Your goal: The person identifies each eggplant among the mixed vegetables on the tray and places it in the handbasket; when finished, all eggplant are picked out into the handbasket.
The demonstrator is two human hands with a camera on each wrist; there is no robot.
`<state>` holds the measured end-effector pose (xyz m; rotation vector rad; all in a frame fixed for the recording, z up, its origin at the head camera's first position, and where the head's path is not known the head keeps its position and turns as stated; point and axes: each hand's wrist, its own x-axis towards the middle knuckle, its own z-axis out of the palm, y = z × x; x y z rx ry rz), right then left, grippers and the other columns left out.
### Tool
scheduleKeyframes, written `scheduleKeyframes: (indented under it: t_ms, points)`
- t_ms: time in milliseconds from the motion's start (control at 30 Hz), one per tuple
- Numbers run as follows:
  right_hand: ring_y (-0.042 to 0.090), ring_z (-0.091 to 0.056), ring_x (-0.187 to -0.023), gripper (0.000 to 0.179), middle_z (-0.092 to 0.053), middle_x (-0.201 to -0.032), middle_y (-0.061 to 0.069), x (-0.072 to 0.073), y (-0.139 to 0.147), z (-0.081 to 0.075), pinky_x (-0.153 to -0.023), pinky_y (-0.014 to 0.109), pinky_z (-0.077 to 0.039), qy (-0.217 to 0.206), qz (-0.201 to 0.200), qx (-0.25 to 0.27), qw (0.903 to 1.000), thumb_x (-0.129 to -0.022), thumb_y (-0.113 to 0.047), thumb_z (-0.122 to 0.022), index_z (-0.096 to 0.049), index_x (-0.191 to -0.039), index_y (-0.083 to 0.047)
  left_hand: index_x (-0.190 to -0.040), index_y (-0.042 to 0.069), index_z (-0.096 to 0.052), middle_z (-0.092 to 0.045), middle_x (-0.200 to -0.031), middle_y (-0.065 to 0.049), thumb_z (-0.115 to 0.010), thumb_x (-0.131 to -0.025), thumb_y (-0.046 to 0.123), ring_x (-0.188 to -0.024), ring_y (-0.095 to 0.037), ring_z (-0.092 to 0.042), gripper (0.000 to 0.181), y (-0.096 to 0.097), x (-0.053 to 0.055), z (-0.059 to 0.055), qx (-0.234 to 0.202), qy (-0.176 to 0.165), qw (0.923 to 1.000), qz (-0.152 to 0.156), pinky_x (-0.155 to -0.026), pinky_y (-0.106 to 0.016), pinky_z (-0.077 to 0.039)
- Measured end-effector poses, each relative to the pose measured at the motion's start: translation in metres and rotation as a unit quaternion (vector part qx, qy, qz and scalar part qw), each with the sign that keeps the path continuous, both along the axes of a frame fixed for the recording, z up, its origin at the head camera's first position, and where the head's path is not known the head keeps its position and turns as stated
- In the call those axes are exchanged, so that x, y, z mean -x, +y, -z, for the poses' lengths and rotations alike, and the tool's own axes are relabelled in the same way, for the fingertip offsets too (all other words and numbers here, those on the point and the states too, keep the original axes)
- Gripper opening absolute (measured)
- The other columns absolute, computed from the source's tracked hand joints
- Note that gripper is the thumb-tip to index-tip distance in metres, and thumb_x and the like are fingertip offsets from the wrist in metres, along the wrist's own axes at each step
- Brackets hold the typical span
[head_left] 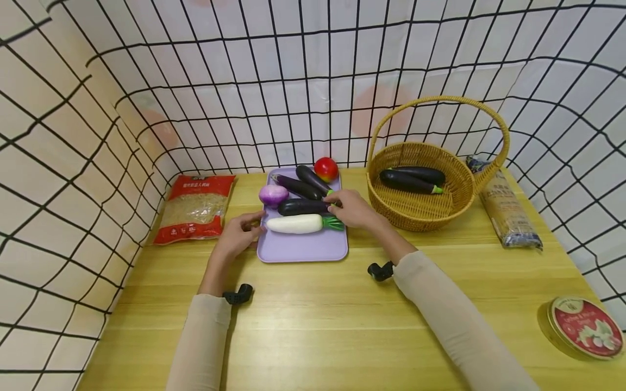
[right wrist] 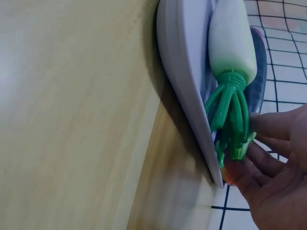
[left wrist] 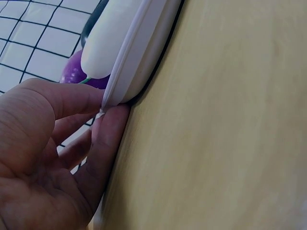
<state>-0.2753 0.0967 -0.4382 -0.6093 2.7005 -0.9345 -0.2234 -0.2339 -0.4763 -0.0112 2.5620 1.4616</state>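
On a lilac tray [head_left: 303,252] lie a white radish [head_left: 295,224] with green tops, three eggplants, a purple onion [head_left: 273,195] and a red tomato [head_left: 326,169] at the back right corner. My left hand [head_left: 238,234] pinches the tray's left rim between thumb and fingers, beside the radish tip. At the right edge, my right hand [head_left: 353,209] pinches the green stem end of the front eggplant [head_left: 299,207], just behind the radish leaves [right wrist: 232,108]. That eggplant rests on the tray. The other two eggplants [head_left: 299,188] lie slanted behind it.
Right of the tray stands a wicker basket [head_left: 420,218] with a tall handle and two eggplants inside. A red pasta bag [head_left: 195,209] lies on the left, another bag [head_left: 508,209] beyond the basket. A round tin [head_left: 584,328] sits at the right; black grid walls surround the table.
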Motion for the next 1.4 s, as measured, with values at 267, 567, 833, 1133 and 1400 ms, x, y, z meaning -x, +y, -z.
scheduleKeyframes:
  t_ms: [267, 567, 833, 1133, 1400]
  points:
    - [0.032, -0.054, -0.132, 0.038, -0.06, -0.144, 0.015, -0.011, 0.012, -0.012, -0.116, 0.051, -0.044, -0.002, 0.008, 0.01, 0.9999, -0.105, -0.019, -0.057, -0.062, -0.142, -0.009, -0.148, 0.019, -0.059, -0.062, -0.136, -0.016, -0.07, -0.098, 0.021, -0.106, -0.028, -0.057, 0.051, 0.0, 0.0, -0.001, -0.008, -0.007, 0.9999, -0.001, -0.074, -0.031, -0.064]
    - [0.033, -0.062, -0.114, 0.038, -0.064, -0.137, 0.018, -0.023, 0.029, -0.024, -0.1, 0.048, -0.054, 0.04, 0.015, 0.042, 0.9982, -0.102, -0.015, -0.06, -0.064, -0.139, -0.006, -0.148, 0.019, -0.058, -0.062, -0.137, -0.015, -0.069, -0.098, 0.022, -0.106, -0.027, -0.057, 0.051, 0.0, -0.001, 0.0, -0.005, -0.011, 0.9999, -0.001, -0.075, -0.031, -0.064]
    - [0.032, -0.061, -0.107, 0.031, -0.068, -0.128, 0.019, -0.035, 0.055, -0.032, -0.091, 0.047, -0.056, 0.089, 0.027, 0.07, 0.9932, -0.101, -0.011, -0.064, -0.069, -0.131, -0.002, -0.148, 0.02, -0.059, -0.062, -0.135, -0.015, -0.07, -0.098, 0.023, -0.104, -0.027, -0.058, 0.051, -0.001, 0.0, 0.001, -0.001, -0.005, 1.0, 0.004, -0.075, -0.031, -0.064]
    - [0.034, -0.062, -0.11, 0.034, -0.064, -0.135, 0.016, -0.053, 0.102, -0.039, -0.095, 0.052, -0.053, 0.118, 0.06, 0.053, 0.9898, -0.104, -0.019, -0.062, -0.066, -0.136, -0.009, -0.147, 0.02, -0.059, -0.062, -0.128, -0.017, -0.07, -0.097, 0.022, -0.101, -0.026, -0.057, 0.051, -0.001, -0.002, 0.0, -0.001, -0.01, 0.9999, 0.006, -0.073, -0.031, -0.064]
    - [0.039, -0.058, -0.12, 0.037, -0.058, -0.144, 0.019, -0.061, 0.145, -0.046, -0.098, 0.059, -0.049, 0.101, 0.104, 0.035, 0.9888, -0.106, -0.024, -0.059, -0.063, -0.14, -0.011, -0.148, 0.021, -0.059, -0.063, -0.125, -0.017, -0.07, -0.098, 0.023, -0.1, -0.025, -0.057, 0.051, -0.001, -0.001, 0.001, -0.002, -0.006, 1.0, 0.007, -0.073, -0.03, -0.064]
